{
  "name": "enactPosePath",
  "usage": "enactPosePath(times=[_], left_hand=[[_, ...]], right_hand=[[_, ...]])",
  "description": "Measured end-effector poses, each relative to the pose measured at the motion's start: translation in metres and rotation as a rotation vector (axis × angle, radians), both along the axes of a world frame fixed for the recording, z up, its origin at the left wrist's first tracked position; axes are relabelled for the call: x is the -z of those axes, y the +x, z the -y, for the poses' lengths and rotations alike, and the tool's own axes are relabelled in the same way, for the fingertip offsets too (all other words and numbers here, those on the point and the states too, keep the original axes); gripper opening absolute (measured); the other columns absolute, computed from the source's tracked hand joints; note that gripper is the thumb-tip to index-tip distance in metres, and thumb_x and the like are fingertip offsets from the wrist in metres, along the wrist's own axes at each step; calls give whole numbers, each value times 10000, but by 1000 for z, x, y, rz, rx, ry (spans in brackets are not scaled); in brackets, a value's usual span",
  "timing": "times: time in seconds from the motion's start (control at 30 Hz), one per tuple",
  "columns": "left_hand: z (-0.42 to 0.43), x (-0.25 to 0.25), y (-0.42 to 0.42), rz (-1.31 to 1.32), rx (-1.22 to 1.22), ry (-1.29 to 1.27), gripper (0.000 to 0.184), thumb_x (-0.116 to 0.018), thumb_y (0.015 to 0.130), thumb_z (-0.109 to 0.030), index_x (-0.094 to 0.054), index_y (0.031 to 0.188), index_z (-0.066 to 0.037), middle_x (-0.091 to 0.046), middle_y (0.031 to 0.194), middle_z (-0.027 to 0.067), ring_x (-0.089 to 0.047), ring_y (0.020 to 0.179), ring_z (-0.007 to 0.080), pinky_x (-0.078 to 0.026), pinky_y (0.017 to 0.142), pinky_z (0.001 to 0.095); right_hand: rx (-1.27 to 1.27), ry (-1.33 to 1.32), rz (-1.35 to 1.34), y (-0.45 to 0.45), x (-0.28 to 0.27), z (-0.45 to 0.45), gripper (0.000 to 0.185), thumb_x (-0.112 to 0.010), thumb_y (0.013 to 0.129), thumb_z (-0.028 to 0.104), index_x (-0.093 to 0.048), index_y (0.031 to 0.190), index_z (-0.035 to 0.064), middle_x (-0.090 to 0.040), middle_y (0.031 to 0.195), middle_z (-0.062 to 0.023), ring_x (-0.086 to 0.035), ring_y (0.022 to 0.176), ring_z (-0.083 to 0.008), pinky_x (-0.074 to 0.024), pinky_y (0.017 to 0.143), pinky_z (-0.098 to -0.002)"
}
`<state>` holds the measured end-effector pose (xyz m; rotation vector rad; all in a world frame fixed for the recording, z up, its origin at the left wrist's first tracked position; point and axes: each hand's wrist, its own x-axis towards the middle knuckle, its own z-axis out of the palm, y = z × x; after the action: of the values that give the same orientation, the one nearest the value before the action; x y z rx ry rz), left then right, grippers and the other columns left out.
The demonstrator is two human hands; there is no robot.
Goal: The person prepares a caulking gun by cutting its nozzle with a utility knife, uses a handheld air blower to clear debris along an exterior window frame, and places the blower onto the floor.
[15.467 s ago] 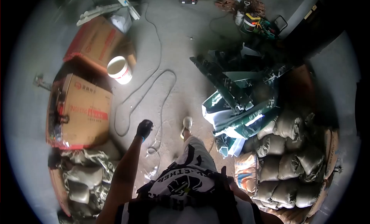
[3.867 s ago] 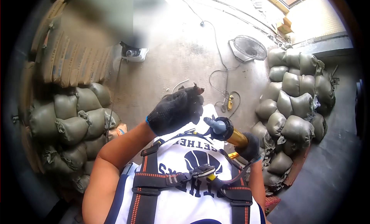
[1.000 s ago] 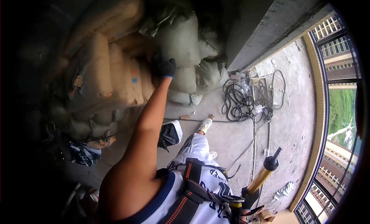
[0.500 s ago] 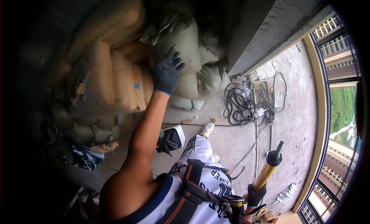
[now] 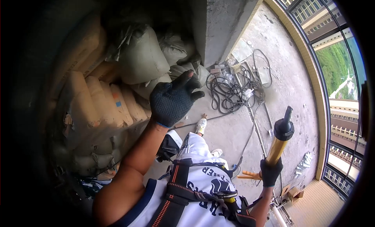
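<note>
My left hand (image 5: 172, 98), in a dark dotted work glove with a bare fingertip showing, is raised in front of the stacked sacks. Its fingers are apart and nothing is in it. To the right, my right hand (image 5: 270, 172), also gloved, is wrapped around a caulking gun (image 5: 278, 148). The gun has a yellow barrel, a black front cap and a black nozzle pointing up and away from me. Its orange handle (image 5: 249, 175) sticks out to the left of the hand. Beyond the left hand is a pale, full sack (image 5: 142, 57).
Brown paper sacks (image 5: 82, 98) are stacked at left. A concrete pillar (image 5: 222, 23) stands ahead. Tangled black hose (image 5: 226, 94) lies on the concrete floor. A black bag (image 5: 168, 147) sits near my legs. Railed windows (image 5: 332, 70) line the right; a cardboard box (image 5: 295, 194) lies lower right.
My left hand has come back from the pale sacks, nearer the camera. My right hand has lifted the caulking gun higher and more into view. The view has turned toward the right.
</note>
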<state>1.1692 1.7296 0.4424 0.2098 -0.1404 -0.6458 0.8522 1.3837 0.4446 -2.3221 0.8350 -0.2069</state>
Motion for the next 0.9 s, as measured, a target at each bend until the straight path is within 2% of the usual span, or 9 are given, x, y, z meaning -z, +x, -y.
enactPosePath(times=[0.13,0.17,0.23,0.27,0.33,0.4,0.73,0.8,0.9], left_hand=[[63,10,-37,-244,331,98,658,-393,958,-314,-391,1473,96,-527,1421,234,-522,1280,339,-348,1126,551],[83,-8,-50,235,507,545,640,-389,973,-293,-378,1471,109,-521,1430,232,-537,1261,330,-377,1108,530],[119,5,-92,74,698,297,558,-402,1002,-189,-377,1455,137,-541,1397,211,-563,1214,297,-444,1064,468],[136,6,-111,108,749,273,543,-481,948,-136,-449,1443,85,-594,1261,179,-585,1117,273,-468,1012,427],[161,-20,-127,1188,350,589,567,-582,845,-93,-548,1404,-5,-611,1091,147,-587,1002,277,-475,949,421],[183,-38,-135,1798,-97,704,612,-660,728,-69,-614,1339,-80,-593,965,95,-567,910,285,-463,844,418],[230,-40,-201,2064,12,722,611,-708,754,-196,-616,1356,-158,-590,894,42,-553,820,255,-421,721,399],[242,-30,-205,1970,81,492,573,-714,749,-176,-641,1316,-146,-607,925,62,-574,862,257,-444,775,404],[252,-19,-218,1564,142,650,425,-776,747,-96,-656,1154,-76,-623,979,85,-604,900,230,-505,774,370]], right_hand=[[48,-58,139,48,-27,-4,296,-769,703,107,-592,931,41,-641,754,-146,-655,655,-323,-523,616,-395],[69,-108,156,59,-32,-5,301,-767,712,131,-599,943,37,-642,754,-160,-658,666,-349,-525,619,-406],[141,-247,144,73,-30,-4,322,-756,702,191,-617,955,47,-665,760,-177,-674,690,-366,-539,639,-426],[182,-269,140,81,-30,-4,304,-734,703,188,-621,954,57,-668,757,-174,-676,696,-374,-545,649,-432],[220,-146,207,87,-36,-2,262,-701,708,181,-614,924,61,-667,745,-182,-674,703,-393,-547,642,-455],[257,-186,175,86,-32,1,245,-687,714,193,-589,891,55,-657,728,-189,-668,689,-403,-543,626,-473],[474,-113,31,14,-29,11,290,-668,704,230,-597,922,53,-667,740,-195,-676,718,-410,-544,660,-480],[472,-164,59,-17,-19,15,289,-695,697,202,-608,937,66,-671,744,-179,-678,719,-405,-544,653,-475],[433,-228,146,-69,0,14,323,-746,685,180,-614,956,64,-674,755,-167,-679,717,-391,-549,648,-457]])
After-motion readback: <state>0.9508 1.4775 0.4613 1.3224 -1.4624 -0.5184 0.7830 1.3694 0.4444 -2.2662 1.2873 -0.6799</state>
